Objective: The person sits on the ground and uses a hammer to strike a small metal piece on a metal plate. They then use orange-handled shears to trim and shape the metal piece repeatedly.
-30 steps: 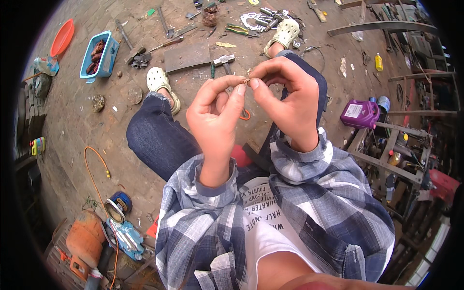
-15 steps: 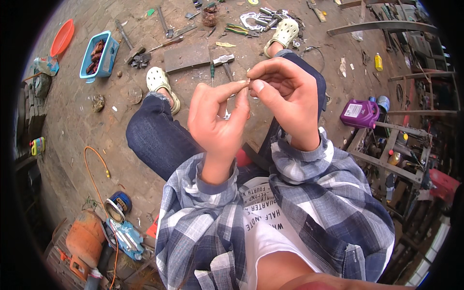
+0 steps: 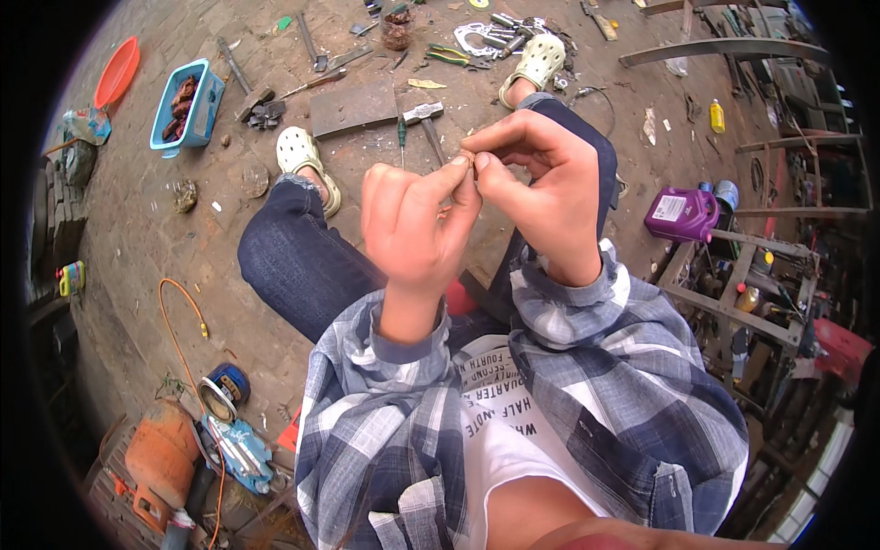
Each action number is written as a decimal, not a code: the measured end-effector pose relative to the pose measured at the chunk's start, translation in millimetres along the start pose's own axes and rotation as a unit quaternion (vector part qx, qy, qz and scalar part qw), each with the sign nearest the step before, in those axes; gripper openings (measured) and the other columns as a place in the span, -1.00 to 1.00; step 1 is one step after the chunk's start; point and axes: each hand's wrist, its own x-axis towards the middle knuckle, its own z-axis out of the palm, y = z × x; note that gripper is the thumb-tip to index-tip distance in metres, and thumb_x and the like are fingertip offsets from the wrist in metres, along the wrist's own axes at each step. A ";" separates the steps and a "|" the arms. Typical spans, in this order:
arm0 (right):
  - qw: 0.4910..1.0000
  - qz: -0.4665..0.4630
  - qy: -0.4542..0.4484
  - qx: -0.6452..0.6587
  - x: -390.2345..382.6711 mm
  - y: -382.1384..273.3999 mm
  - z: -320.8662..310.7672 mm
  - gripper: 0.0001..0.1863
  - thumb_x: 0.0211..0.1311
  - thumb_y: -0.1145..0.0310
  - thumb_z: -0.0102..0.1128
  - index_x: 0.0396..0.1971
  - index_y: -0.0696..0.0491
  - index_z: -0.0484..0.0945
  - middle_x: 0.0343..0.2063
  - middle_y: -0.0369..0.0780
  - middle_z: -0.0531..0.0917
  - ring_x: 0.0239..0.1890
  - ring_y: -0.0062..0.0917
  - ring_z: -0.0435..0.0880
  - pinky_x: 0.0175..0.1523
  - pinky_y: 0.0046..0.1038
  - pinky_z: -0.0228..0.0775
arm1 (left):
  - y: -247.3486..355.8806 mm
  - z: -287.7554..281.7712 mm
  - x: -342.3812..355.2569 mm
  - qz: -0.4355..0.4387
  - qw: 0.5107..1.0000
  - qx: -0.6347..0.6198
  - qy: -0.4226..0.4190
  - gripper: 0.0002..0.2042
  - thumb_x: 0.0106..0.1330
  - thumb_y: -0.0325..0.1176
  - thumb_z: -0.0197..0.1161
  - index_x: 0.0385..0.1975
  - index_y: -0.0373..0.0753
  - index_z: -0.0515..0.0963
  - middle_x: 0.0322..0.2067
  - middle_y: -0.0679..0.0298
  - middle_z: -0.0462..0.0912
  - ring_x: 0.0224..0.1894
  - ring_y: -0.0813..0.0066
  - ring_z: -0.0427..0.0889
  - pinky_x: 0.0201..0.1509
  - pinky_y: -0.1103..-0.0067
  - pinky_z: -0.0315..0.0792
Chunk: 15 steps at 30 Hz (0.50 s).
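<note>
Hands together: left hand (image 3: 412, 220) and right hand (image 3: 555, 188) both pinched on a small brown piece (image 3: 473, 158), mostly hidden, above the floor (image 3: 119, 266). Advised: light, even pinch; hands steady; piece turned into clear view. Beyond, on floor: hammer (image 3: 423, 113), screwdriver (image 3: 401, 131), slab (image 3: 356, 105).

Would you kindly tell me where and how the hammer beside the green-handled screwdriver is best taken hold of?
Probably by the handle, from above and from the person's side: the hammer lies with its bulky head away and its slim handle running back toward the person. The near end is hidden behind the left hand.
</note>
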 end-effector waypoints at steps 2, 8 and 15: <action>1.000 -0.008 0.005 -0.007 -0.4 1.4 0.9 -0.87 0.03 0.60 0.21 -0.36 0.23 0.61 -0.46 -0.25 0.67 -0.40 -0.67 0.66 -0.25 -0.64 0.51 | -1.0 1.6 -1.9 -0.010 1.000 0.000 0.001 -0.76 -0.13 -0.57 0.46 -0.42 -0.20 0.62 -0.59 0.31 0.41 -0.57 0.37 0.39 -0.50 0.50 0.27; 0.999 0.030 0.005 0.014 -1.7 -0.9 0.4 -0.85 0.05 0.62 0.18 -0.33 0.23 0.62 -0.45 -0.25 0.68 -0.40 -0.67 0.66 -0.23 -0.64 0.52 | 5.4 0.7 0.8 -0.087 0.994 -0.066 -0.005 -0.78 -0.10 -0.60 0.42 -0.42 -0.23 0.62 -0.60 0.31 0.40 -0.60 0.46 0.34 -0.53 0.56 0.23; 0.999 0.027 -0.007 0.025 -2.3 -2.9 -1.4 -0.84 0.11 0.56 0.23 -0.28 0.23 0.63 -0.40 -0.23 0.70 -0.36 -0.66 0.68 -0.21 -0.63 0.53 | 13.1 -0.1 5.9 -0.225 0.961 -0.161 0.005 -0.85 0.02 -0.66 0.33 -0.40 -0.32 0.61 -0.57 0.47 0.33 -0.55 0.74 0.17 -0.51 0.73 -0.02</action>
